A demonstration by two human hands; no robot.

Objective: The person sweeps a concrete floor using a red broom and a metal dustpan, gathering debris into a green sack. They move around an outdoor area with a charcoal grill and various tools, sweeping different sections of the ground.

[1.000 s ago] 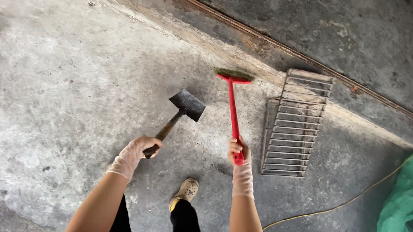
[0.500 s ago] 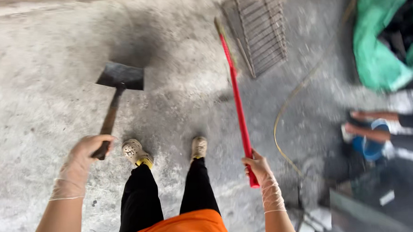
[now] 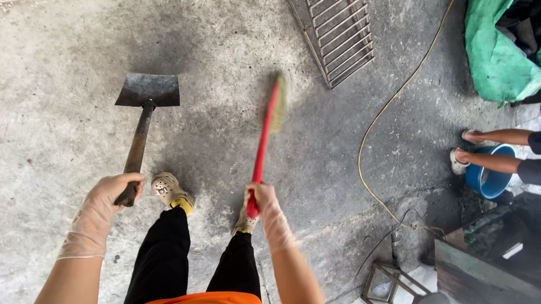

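My left hand (image 3: 114, 190), in a thin clear glove, grips the wooden handle of a dark metal shovel (image 3: 148, 92) whose flat blade rests on the concrete floor ahead of me. My right hand (image 3: 261, 199), gloved too, holds the red handle of a broom (image 3: 265, 134); its bristle head is blurred and sits on the floor in front of my right foot. My two feet in pale clogs stand between the tools.
A metal wire grate (image 3: 337, 31) lies at the top. A yellow cord (image 3: 385, 108) curves across the floor. At right are a green sack (image 3: 495, 64), another person's legs (image 3: 492, 160), a blue bucket (image 3: 488, 183) and dark boxes.
The broom has swung left, from leaning right toward the grate to standing nearly straight before me. The shovel blade sits slightly further right. The view has shifted a little.
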